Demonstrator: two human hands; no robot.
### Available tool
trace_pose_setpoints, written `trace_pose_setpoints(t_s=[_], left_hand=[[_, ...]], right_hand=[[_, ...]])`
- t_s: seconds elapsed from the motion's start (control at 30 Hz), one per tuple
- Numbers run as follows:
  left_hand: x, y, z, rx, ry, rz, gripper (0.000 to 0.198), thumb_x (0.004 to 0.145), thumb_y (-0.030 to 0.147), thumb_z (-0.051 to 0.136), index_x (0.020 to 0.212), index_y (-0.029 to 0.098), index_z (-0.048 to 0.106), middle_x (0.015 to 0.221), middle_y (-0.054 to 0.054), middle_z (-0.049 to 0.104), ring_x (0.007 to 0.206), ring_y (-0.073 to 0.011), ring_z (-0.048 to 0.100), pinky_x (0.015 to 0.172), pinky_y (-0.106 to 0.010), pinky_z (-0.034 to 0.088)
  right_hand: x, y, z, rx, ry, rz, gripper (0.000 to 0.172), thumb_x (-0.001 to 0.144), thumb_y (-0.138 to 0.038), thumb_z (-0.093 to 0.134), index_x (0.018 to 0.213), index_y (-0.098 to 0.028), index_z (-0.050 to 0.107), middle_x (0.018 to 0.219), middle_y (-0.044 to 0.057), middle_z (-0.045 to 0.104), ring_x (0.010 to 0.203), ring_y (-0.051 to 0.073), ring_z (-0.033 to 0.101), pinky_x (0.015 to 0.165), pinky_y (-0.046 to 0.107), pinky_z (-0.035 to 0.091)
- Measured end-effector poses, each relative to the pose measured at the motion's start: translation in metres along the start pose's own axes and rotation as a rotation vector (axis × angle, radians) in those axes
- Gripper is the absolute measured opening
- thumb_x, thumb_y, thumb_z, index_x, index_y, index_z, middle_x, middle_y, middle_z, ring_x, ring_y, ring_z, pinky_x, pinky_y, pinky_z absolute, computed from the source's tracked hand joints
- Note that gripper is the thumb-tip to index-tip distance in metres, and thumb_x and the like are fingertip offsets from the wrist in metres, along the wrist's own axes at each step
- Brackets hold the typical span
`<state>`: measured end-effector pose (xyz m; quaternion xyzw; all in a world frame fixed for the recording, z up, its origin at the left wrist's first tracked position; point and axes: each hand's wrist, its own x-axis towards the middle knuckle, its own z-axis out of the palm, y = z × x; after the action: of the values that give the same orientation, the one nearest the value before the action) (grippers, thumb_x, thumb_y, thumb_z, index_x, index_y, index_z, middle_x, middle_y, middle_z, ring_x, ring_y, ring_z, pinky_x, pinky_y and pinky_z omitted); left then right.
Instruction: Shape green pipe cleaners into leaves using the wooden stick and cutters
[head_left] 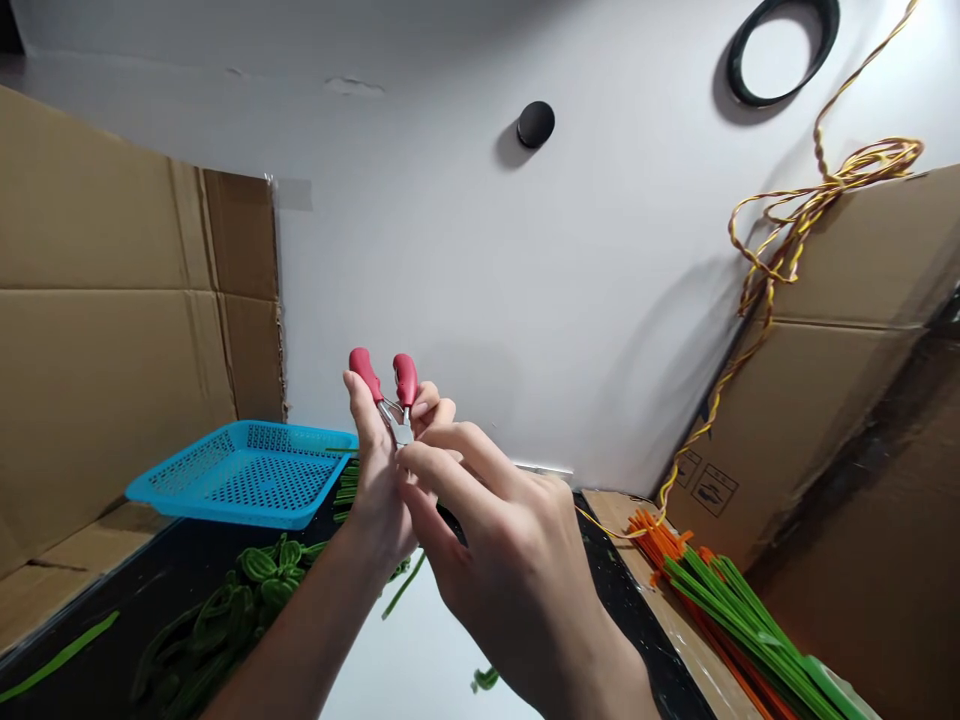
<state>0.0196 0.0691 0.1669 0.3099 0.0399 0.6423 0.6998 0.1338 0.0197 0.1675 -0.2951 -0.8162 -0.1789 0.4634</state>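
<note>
A pair of small pliers [403, 432] with red handles stands handles-up in my left hand [379, 490], its handles spread apart. My left thumb lies along one handle, and the fingers curl behind the tool. My right hand [517, 540] reaches across, thumb and fingers pinched together at the jaw end. Those fingertips cover the tips of the jaws and whatever is between them. Below the hands, a green pipe cleaner [403, 588] sticks out over a white surface [375, 660]. A small curled green piece [486, 679] lies on that surface.
A blue perforated basket [262, 512] sits at left, near looped green pipe cleaners [225, 620]. Orange and green pipe cleaner bundles [742, 600] lie at right. Cardboard walls [112, 330] flank the black tabletop [97, 660]; twisted yellow wire [772, 270] hangs at right.
</note>
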Motion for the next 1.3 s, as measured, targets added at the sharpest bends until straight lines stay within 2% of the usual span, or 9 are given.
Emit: trace_pose_setpoints(t_s=[0.2, 0.4, 0.53, 0.67, 0.8, 0.93, 1.03, 1.17, 1.3], left_hand=[[-0.003, -0.005, 0.005, 0.087, 0.023, 0.064, 0.066, 0.089, 0.086, 0.047, 0.074, 0.022, 0.047, 0.063, 0.006, 0.028, 0.05, -0.0097, 0.022, 0.046, -0.021, 0.037], [-0.003, -0.01, 0.007, 0.139, 0.035, 0.123, 0.056, 0.096, 0.077, 0.049, 0.086, 0.022, 0.055, 0.073, 0.005, 0.04, 0.051, -0.0078, 0.035, 0.045, -0.019, 0.039], [-0.002, -0.008, 0.008, 0.212, 0.056, 0.158, 0.052, 0.095, 0.074, 0.056, 0.09, 0.022, 0.056, 0.075, 0.006, 0.045, 0.046, -0.0052, 0.037, 0.044, -0.018, 0.04], [0.001, -0.001, 0.008, 0.245, 0.106, 0.215, 0.05, 0.087, 0.066, 0.074, 0.087, 0.021, 0.054, 0.074, 0.007, 0.046, 0.042, -0.0025, 0.033, 0.039, -0.016, 0.033], [0.004, 0.007, 0.005, 0.277, 0.16, 0.228, 0.046, 0.087, 0.058, 0.079, 0.084, 0.021, 0.052, 0.069, 0.008, 0.045, 0.042, -0.0026, 0.033, 0.037, -0.016, 0.03], [0.006, 0.014, 0.0, 0.37, 0.173, 0.264, 0.037, 0.097, 0.048, 0.072, 0.08, 0.02, 0.053, 0.068, 0.007, 0.048, 0.041, -0.0029, 0.034, 0.039, -0.016, 0.03], [0.007, 0.019, -0.004, 0.505, 0.188, 0.307, 0.033, 0.095, 0.039, 0.074, 0.078, 0.02, 0.053, 0.069, 0.006, 0.049, 0.043, -0.0033, 0.039, 0.04, -0.017, 0.031], [0.01, 0.024, -0.011, 0.742, 0.194, 0.397, 0.034, 0.091, 0.037, 0.078, 0.074, 0.02, 0.055, 0.067, 0.004, 0.051, 0.045, -0.0059, 0.045, 0.04, -0.018, 0.031], [0.008, 0.03, -0.019, 0.953, 0.224, 0.489, 0.047, 0.087, 0.037, 0.082, 0.058, 0.02, 0.049, 0.053, 0.004, 0.043, 0.045, -0.0087, 0.037, 0.04, -0.023, 0.028]], right_hand=[[-0.001, 0.005, 0.002, 0.008, 0.156, 0.04, 0.016, 0.096, -0.006, 0.065, 0.091, -0.017, 0.075, 0.099, 0.0, 0.08, 0.062, 0.01, 0.066, 0.055, 0.025, 0.047], [0.001, 0.01, 0.003, 0.189, 0.307, 0.262, 0.013, 0.093, -0.012, 0.071, 0.082, -0.018, 0.073, 0.087, 0.0, 0.078, 0.064, 0.01, 0.069, 0.061, 0.023, 0.056], [0.003, 0.014, -0.009, 0.296, 0.274, 0.38, 0.012, 0.088, -0.013, 0.075, 0.079, -0.02, 0.074, 0.079, -0.002, 0.076, 0.056, 0.009, 0.067, 0.057, 0.023, 0.057], [0.003, 0.018, -0.029, 0.258, 0.266, 0.396, 0.008, 0.088, -0.017, 0.076, 0.081, -0.021, 0.076, 0.07, -0.003, 0.072, 0.049, 0.01, 0.064, 0.049, 0.022, 0.055], [0.001, 0.029, -0.047, 0.176, 0.299, 0.439, 0.009, 0.091, -0.024, 0.076, 0.083, -0.021, 0.078, 0.07, 0.0, 0.073, 0.048, 0.012, 0.065, 0.048, 0.025, 0.056], [-0.001, 0.051, -0.057, 0.111, 0.163, 0.577, 0.028, 0.095, -0.037, 0.071, 0.074, -0.018, 0.075, 0.058, 0.002, 0.067, 0.04, 0.011, 0.057, 0.039, 0.025, 0.045], [-0.005, 0.068, -0.06, 0.022, 0.057, 0.68, 0.014, 0.09, -0.031, 0.072, 0.095, -0.019, 0.079, 0.058, 0.001, 0.069, 0.04, 0.012, 0.056, 0.039, 0.025, 0.039], [-0.012, 0.084, -0.062, -0.114, -0.172, 0.728, 0.038, 0.092, -0.043, 0.067, 0.062, -0.02, 0.071, 0.054, 0.004, 0.067, 0.04, 0.012, 0.051, 0.041, 0.026, 0.033], [-0.015, 0.091, -0.062, -0.087, -0.245, 0.752, 0.03, 0.092, -0.041, 0.067, 0.072, -0.021, 0.076, 0.064, 0.005, 0.073, 0.041, 0.013, 0.054, 0.043, 0.027, 0.037]])
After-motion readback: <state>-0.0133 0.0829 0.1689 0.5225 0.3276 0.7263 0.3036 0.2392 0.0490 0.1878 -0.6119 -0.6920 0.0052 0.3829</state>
